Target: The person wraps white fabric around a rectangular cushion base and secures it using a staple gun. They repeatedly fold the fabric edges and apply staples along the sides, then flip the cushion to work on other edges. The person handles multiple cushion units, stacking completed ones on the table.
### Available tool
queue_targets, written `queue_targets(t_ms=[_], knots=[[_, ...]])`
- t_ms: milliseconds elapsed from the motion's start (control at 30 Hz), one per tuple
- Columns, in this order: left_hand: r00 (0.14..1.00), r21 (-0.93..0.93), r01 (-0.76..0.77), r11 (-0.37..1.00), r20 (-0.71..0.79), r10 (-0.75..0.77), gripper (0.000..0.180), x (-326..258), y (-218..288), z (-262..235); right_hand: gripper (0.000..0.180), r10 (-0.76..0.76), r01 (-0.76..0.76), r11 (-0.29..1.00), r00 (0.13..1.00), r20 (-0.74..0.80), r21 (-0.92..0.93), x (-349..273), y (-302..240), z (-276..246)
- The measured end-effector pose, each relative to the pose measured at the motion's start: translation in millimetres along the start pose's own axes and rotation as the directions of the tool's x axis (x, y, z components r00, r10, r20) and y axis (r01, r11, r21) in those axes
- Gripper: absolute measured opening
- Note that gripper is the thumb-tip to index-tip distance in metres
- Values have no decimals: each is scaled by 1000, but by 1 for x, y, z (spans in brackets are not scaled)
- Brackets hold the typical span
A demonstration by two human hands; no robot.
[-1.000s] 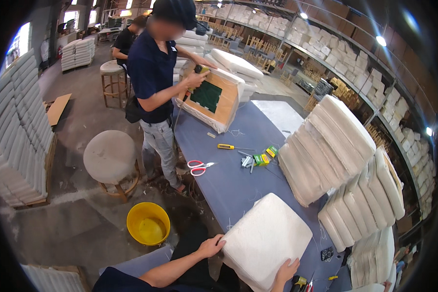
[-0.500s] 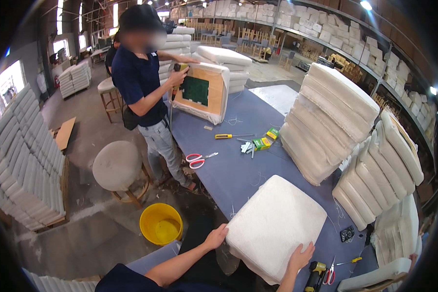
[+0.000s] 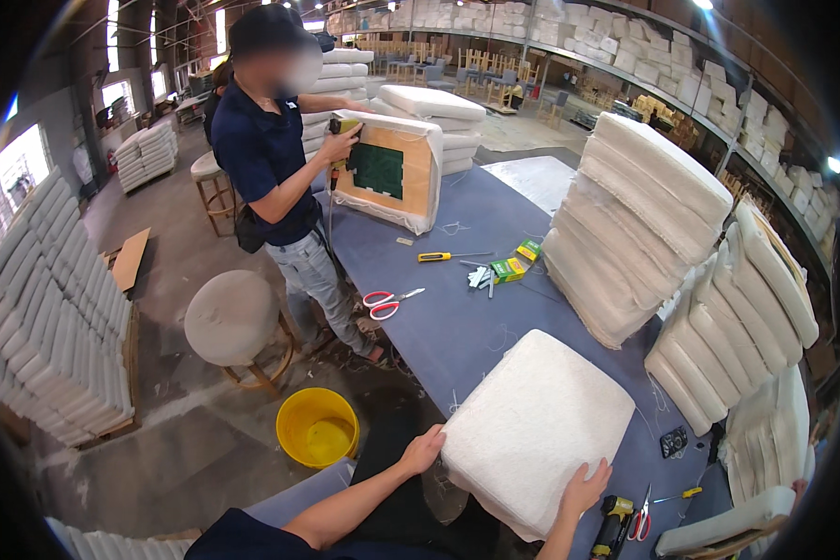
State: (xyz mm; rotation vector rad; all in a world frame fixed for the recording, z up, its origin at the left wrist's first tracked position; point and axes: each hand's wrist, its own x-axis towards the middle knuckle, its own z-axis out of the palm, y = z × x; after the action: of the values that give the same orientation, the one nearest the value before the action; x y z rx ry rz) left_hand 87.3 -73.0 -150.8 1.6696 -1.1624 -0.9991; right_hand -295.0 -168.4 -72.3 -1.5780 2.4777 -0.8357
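A white fabric-covered seat cushion [image 3: 537,425] lies flat on the blue-grey worktable [image 3: 457,327], at its near end. My left hand [image 3: 422,450] rests against the cushion's near left edge. On the near right corner lies my right hand [image 3: 583,489], fingers spread on the fabric. Both forearms come in from the lower edge. Neither hand is closed around anything.
A co-worker in a dark shirt stands at the table's left, holding a staple gun [image 3: 343,140] to an upright cushion frame [image 3: 392,173]. Red scissors [image 3: 385,301], a yellow screwdriver [image 3: 443,256] and small boxes [image 3: 509,269] lie mid-table. Cushion stacks [image 3: 639,224] fill the right. A stool [image 3: 233,322] and yellow bucket [image 3: 317,427] stand on the floor.
The view has shifted so the cushion sits more central. My hands stay on its near edge. The co-worker keeps working on the upright frame.
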Motion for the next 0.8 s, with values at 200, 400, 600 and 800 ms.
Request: queue_targets(t_ms=[200,400,600,800], knots=[[1000,-21,-13,1000,3,13,54,0,3,-1,60,-16,16,1000,1000,-26,15,4,10,5],[999,-25,-42,999,-2,42,53,6,4,3,60,-27,28,999,999,-33,24,4,11,6],[1000,-17,-12,1000,0,12,54,-3,4,-2,59,-34,34,999,999,-32,6,6,12,9],[1000,-7,-12,1000,-9,12,58,0,6,-1,57,-12,13,1000,999,-34,18,2,0,0]])
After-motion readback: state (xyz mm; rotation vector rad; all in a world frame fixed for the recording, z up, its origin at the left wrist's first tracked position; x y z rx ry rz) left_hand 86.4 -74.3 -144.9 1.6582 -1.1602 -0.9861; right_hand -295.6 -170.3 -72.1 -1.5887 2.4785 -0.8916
